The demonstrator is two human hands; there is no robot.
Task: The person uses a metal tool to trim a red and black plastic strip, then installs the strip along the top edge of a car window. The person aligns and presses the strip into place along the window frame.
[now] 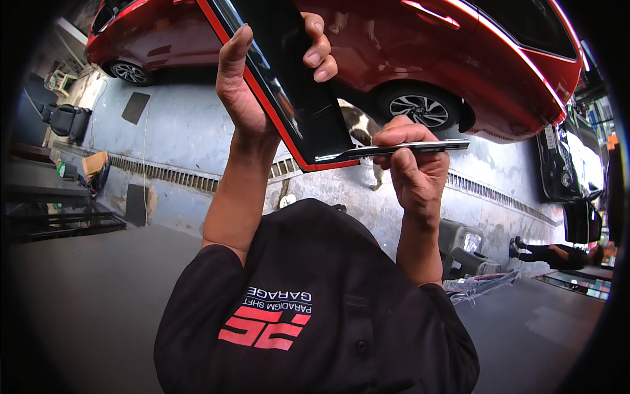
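Observation:
A long glossy black panel with a red edge (pixel 302 98) slants across the upper middle, its top end out of frame. My left hand (pixel 244 98) is closed around it, thumb at the red edge and fingertips over the other side. Pinched between thumb and fingers of my right hand (pixel 420 174) is a slim silver-and-black knife-like tool (pixel 433 146). It lies nearly level, its thin tip reaching left to the panel's lower corner. Whether the tip touches the panel, I cannot tell.
A red car (pixel 367 59) stands beyond my hands. Behind the tool is a white-and-dark animal (pixel 357 125). A drain grate (pixel 505 196) crosses the floor. Grey car parts (pixel 459 240) and plastic wrap (pixel 482 287) lie right, near another person (pixel 554 254). A black seat (pixel 67 121) stands left.

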